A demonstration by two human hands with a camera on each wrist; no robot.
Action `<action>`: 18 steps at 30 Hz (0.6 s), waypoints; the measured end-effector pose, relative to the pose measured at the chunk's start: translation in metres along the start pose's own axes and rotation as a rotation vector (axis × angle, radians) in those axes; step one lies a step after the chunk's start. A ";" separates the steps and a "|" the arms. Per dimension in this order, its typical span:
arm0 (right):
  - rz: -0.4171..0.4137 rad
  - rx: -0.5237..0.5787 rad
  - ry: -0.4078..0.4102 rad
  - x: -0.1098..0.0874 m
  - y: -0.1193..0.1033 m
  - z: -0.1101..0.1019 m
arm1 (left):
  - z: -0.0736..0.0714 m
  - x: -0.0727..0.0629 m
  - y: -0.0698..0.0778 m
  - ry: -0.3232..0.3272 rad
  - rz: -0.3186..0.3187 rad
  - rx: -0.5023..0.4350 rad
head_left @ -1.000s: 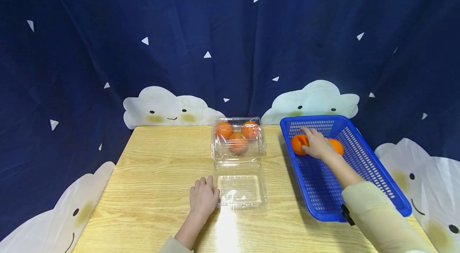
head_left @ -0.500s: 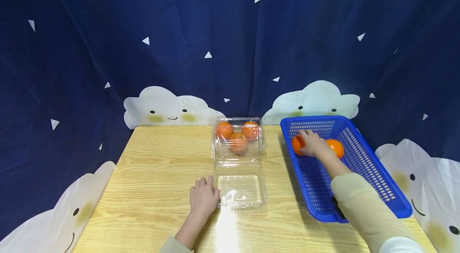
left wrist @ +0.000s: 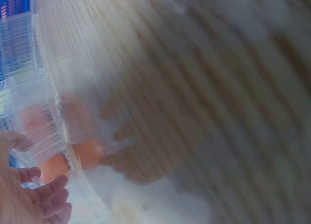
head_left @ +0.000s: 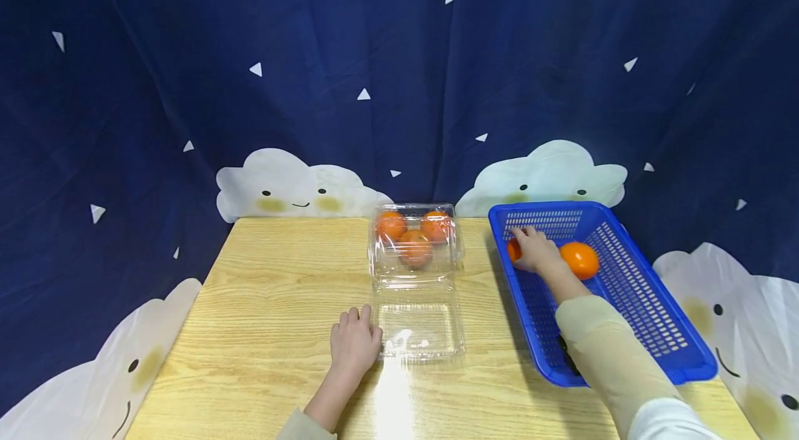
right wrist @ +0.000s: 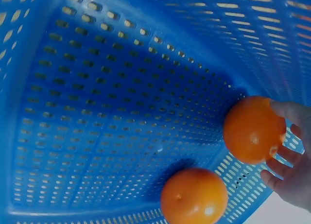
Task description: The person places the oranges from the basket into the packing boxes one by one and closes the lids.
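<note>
Orange [right wrist: 250, 129] near the left wall of the blue basket [head_left: 637, 280] has the right hand [head_left: 538, 251] round it, thumb and fingers apart, probably because it's so smooth and round; another orange [head_left: 580, 261] sits nearby. Left hand [head_left: 356, 343] is loose at the edge of the clear box [head_left: 415, 329], I'd guess steadying that flimsy plastic, with three oranges [head_left: 415, 249] in its far half, on the wood-grain tabletop [head_left: 281, 273].

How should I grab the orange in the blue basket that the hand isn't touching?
I'd probably hold opposite sides of its round middle, coming straight down from above. The orange is ball-shaped with no handle, and its top is uncovered. The blue basket opens upward, with walls around it, and the right hand is just left of that orange.
</note>
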State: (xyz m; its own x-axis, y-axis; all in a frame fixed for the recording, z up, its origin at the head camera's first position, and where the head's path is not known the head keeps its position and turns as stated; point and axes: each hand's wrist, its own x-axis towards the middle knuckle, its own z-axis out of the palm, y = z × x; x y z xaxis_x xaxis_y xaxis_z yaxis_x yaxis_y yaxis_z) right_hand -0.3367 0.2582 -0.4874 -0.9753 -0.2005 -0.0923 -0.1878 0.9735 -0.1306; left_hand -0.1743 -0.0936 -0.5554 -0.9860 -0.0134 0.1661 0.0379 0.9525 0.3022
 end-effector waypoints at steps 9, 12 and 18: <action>0.041 0.004 -0.004 0.003 -0.001 0.006 | 0.000 0.000 0.000 0.010 0.007 0.000; 0.058 0.015 -0.009 0.004 0.000 0.008 | 0.000 0.001 0.000 0.011 0.005 0.000; 0.096 0.050 -0.034 0.006 0.001 0.012 | 0.002 0.001 -0.001 0.007 0.001 0.000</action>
State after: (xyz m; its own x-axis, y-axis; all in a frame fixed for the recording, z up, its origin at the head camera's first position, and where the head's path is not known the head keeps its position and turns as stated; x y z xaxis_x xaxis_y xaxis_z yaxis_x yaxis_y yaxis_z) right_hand -0.3409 0.2566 -0.5002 -0.9839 -0.1112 -0.1398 -0.0870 0.9818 -0.1686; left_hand -0.1754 -0.0937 -0.5571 -0.9848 -0.0142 0.1732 0.0393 0.9526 0.3018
